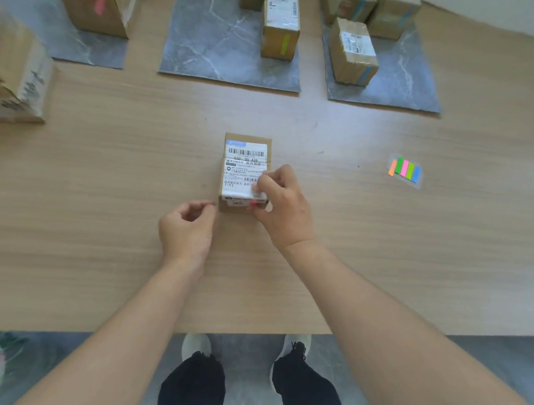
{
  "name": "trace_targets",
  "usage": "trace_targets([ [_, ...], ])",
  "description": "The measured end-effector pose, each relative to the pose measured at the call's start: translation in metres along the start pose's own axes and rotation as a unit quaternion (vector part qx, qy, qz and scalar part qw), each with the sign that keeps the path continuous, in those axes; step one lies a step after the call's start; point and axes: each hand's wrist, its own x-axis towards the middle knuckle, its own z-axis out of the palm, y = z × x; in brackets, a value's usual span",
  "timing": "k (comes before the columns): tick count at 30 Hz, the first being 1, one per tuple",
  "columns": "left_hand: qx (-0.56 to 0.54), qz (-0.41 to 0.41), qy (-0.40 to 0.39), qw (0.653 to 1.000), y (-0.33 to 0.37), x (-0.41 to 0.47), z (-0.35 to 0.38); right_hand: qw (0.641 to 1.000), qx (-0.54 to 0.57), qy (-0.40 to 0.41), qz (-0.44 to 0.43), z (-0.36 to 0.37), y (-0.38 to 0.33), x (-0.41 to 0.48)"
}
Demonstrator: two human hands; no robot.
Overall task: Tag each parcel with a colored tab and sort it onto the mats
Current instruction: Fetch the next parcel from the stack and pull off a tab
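Parcel (246,169) sits dead centre on the table (105,178), label up, not yet on a mat. Right hand (282,207) pinches its near edge: fingers on the label, thumb pressing a pink tab (253,204) onto the front face. Left hand (187,227) is at 7 o'clock of the parcel, fingers curled, thumb against forefinger, nothing visible between them, tips just beside the corner

Progress, judged from the layout: well along. Left mat (69,48) at 11 o'clock holds a pink-tabbed box (98,23); middle mat (210,51) at 12 holds a green-tabbed box (279,33) with more behind it; right mat (407,83) at 1 holds several blue-tabbed boxes (352,51). Pink tab suggests this one goes to the left mat. Stack (9,75) at 10 o'clock, off the mats, no tabs visible, likely still to do

Tab sheet (405,170) lies at 3 o'clock, well apart from the hands. Table is light wood grain, mats grey marble-look, floor (248,371) grey, pale wall (495,2) at 1 o'clock
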Motion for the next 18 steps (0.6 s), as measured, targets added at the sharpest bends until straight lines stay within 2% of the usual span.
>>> trace_targets([
  [2,-0.037,0.01,-0.001,0.999,0.005,0.005,-0.004,1.0,-0.002,0.015,0.003,0.005,0.0,-0.002],
  [5,-0.114,-0.025,-0.077,0.99,0.018,0.01,-0.002,1.0,-0.009,0.029,0.001,0.012,0.001,-0.003],
  [8,-0.113,-0.029,-0.133,0.984,0.027,0.007,0.003,0.999,-0.005,0.04,0.02,0.013,-0.003,-0.005],
  [10,-0.107,-0.029,-0.174,0.978,0.035,0.001,0.005,0.996,0.067,0.017,0.06,0.009,-0.007,-0.007],
  [12,-0.095,-0.022,-0.203,0.974,0.039,-0.001,0.006,0.962,0.224,0.022,0.156,0.001,-0.018,-0.008],
  [14,-0.089,-0.029,-0.213,0.973,0.045,-0.002,0.005,0.882,0.366,0.053,0.291,-0.002,-0.028,-0.007],
  [15,-0.085,-0.031,-0.221,0.971,0.048,-0.002,0.003,0.853,0.401,0.055,0.33,0.0,-0.03,-0.004],
  [16,-0.08,-0.032,-0.228,0.97,0.05,-0.001,0.002,0.848,0.402,0.046,0.344,0.001,-0.035,-0.003],
  [18,-0.076,-0.031,-0.229,0.97,0.057,-0.002,-0.001,0.864,0.37,0.027,0.34,-0.002,-0.045,0.0],
])
